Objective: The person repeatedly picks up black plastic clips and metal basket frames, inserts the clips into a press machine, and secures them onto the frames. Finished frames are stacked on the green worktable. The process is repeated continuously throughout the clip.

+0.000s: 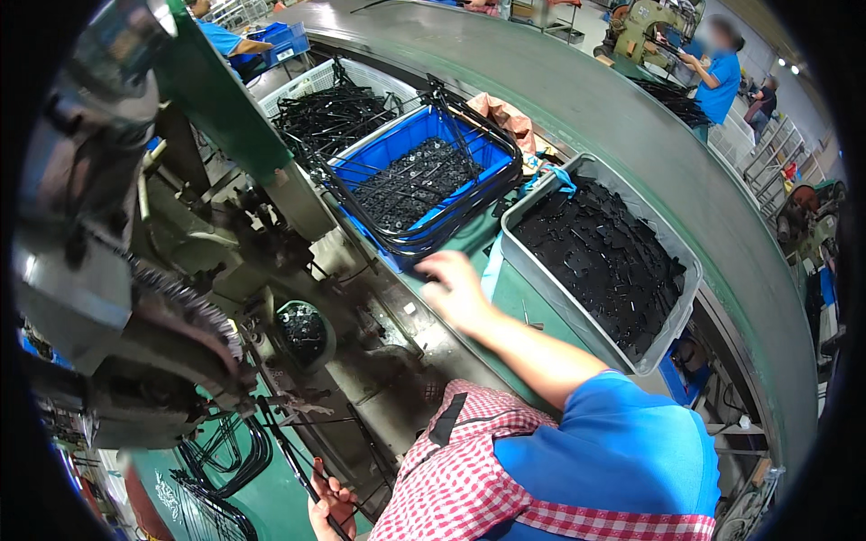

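"How far along are you?"
"Partway, I judge: left, beside the machine (144, 379), black frames (262, 448) lie on the green table (289, 505), finished or not I can't tell. The black rod (287, 446) has its far end by the machine, and parts remain in the blue bin (492, 155) farther right."
"And your hands?"
"My left hand (332, 502), near, curls around the rod. My right hand (456, 290) reaches far, just beside the bin; its bent fingers blur, so I can't tell whether they pinch anything."

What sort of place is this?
Probably a factory workshop! There's a big machine on the left, a grey bin full of flat black parts, and a blue crate holding many small dark pieces.
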`<control>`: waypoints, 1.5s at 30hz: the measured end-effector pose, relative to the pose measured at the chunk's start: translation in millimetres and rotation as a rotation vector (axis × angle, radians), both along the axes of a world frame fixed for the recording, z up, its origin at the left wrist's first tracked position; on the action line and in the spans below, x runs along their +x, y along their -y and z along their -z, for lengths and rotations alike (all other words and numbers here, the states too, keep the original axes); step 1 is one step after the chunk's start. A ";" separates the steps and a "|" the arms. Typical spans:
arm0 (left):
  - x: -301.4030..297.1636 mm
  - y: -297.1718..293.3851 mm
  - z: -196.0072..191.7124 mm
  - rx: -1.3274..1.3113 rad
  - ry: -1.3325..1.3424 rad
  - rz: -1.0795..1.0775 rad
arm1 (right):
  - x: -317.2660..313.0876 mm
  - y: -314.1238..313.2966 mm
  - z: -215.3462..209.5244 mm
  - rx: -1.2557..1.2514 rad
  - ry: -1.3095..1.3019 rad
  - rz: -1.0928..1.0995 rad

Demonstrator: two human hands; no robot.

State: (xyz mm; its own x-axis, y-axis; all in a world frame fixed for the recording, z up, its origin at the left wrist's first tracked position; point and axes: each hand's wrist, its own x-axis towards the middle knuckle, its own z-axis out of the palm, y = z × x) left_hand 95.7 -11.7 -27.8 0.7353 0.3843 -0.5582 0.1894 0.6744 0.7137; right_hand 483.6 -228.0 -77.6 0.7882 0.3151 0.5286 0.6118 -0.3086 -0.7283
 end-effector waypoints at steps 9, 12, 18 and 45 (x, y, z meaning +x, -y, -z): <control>30.4 20.7 -19.9 0.011 -0.036 -0.071 | 113.8 218.3 113.3 -0.224 -0.321 0.878; 45.7 35.5 -34.7 -0.003 -0.094 -0.154 | 144.8 232.3 103.2 -0.285 -0.602 1.037; 52.4 42.8 -41.1 0.010 -0.173 -0.243 | 209.4 242.3 99.0 -0.554 -0.692 0.849; 24.6 3.2 -9.0 -0.030 -0.019 -0.083 | 98.0 258.2 113.8 -0.114 -0.689 0.776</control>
